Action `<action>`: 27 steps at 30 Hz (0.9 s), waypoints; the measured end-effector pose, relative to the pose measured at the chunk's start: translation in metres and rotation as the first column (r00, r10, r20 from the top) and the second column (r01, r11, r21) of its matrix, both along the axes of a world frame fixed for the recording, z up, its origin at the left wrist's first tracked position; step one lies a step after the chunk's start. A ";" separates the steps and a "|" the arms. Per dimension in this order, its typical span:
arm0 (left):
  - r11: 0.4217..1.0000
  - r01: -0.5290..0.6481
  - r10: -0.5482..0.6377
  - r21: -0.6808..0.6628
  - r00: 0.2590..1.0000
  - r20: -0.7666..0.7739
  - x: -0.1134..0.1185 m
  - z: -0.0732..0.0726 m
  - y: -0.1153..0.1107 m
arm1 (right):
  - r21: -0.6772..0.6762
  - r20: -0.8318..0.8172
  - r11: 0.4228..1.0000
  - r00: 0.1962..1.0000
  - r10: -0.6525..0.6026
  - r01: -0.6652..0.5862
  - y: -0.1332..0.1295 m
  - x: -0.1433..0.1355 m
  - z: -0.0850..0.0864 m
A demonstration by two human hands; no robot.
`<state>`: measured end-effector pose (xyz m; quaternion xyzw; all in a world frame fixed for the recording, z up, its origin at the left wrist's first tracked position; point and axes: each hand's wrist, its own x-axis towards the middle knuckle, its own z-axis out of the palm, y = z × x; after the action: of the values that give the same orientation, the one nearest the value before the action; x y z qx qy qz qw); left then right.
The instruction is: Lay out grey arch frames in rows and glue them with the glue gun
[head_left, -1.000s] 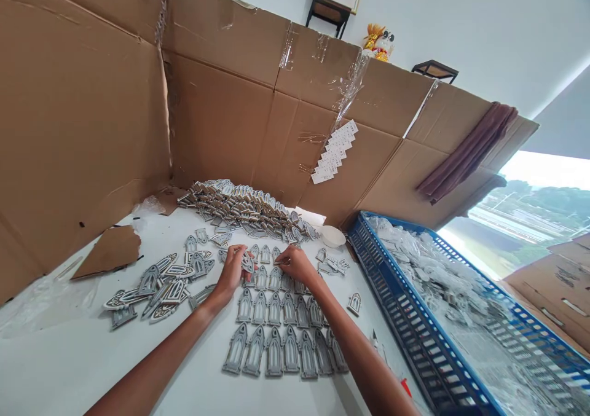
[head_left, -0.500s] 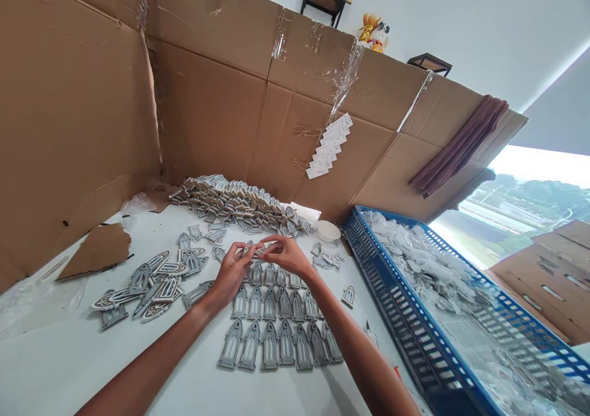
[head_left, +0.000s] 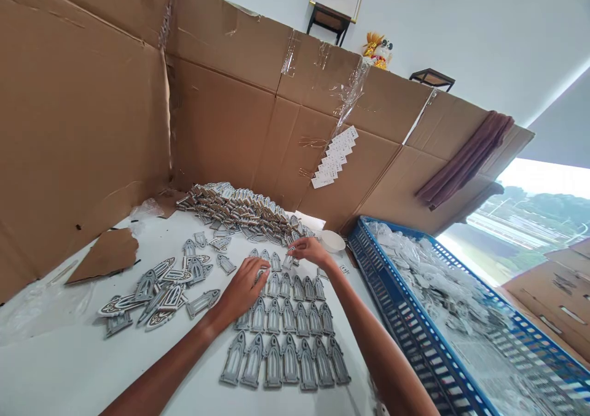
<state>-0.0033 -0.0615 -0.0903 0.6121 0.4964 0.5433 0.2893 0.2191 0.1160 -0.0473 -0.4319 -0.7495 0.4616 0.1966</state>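
On the white table, rows of small grey arched window-shaped pieces (head_left: 289, 357) lie side by side. My right hand (head_left: 314, 250) has thumb and fingertips closed on one arched window piece (head_left: 289, 260) at the right end of the farthest, shortest row. My left hand (head_left: 246, 286) rests palm down at the left of the rows, fingers curled together over their left ends. A small pale bit shows by its fingertips, but what they hold, if anything, is hidden. Close beyond that hand lie other arched pieces (head_left: 275, 261).
A long heap of similar pieces (head_left: 239, 210) lines the cardboard wall (head_left: 221, 121). Loose pieces (head_left: 168, 287) are piled at left, near a torn cardboard scrap (head_left: 104, 256). A white bowl (head_left: 332, 240) stands behind my right hand. A blue crate (head_left: 401, 324) with plastic-bagged contents borders the right.
My hands, together over the far row before, have moved apart. The right hand went right with a piece; the left came slightly nearer. The camera view has tilted up a little.
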 end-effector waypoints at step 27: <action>0.995 0.001 0.031 0.099 0.945 -0.326 -0.001 -0.004 -0.002 | 0.332 0.441 0.930 0.897 -0.003 -0.160 -0.003 0.023 -0.016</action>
<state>-0.0039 -0.0637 -0.0941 0.7034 0.5149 0.4602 0.1684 0.2425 0.1133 -0.0629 -0.4491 -0.8631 0.2163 0.0811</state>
